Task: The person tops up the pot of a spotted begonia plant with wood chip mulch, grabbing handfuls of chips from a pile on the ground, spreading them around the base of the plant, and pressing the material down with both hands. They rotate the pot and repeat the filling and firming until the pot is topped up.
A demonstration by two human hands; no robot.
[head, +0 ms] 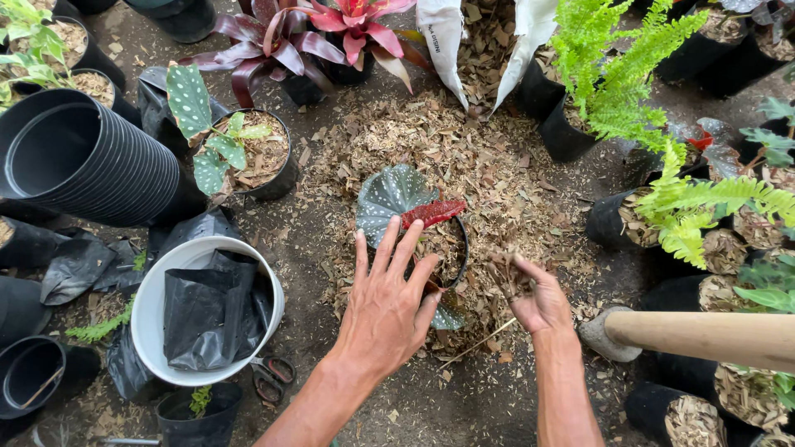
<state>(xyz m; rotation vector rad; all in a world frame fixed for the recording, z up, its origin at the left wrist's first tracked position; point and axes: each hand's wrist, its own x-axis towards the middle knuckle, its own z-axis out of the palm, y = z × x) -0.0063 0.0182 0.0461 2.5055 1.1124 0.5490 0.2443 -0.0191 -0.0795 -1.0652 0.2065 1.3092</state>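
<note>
In the head view, the left hand (387, 308) is spread flat with fingers apart, palm down, resting on the near rim of a small round black plastic pot (457, 248) that sits at the centre of the ground, on a wide pile of light brown wood shavings and bark chips (464, 157). The pot holds a spotted-leaf plant with 1 silvery grey-green dotted leaf (389, 194) at 10 o'clock of the pot and 1 dark red leaf (435, 212) lying across its top. The right hand (537, 300), just beside the pot at 4 o'clock, is cupped and closed on a loose clump of the brown chips (507, 273); the 2 hands are apart, with the pot's edge between them. At 12 o'clock an open white sack (443, 41) spills more chips. At 9 o'clock a nested stack of black plastic pots (91, 161) lies on its side, and at 8 o'clock a white plastic bucket (153, 306) holds crumpled black plastic bags. Small red-handled scissors (269, 379) lie just beside the bucket at 5 o'clock of it. A pale wooden tool handle (704, 335) reaches in from 3 o'clock. A bright green fern (613, 74) stands at 2 o'clock, and a purple-red bromeliad (281, 41) at 11 o'clock.
</note>
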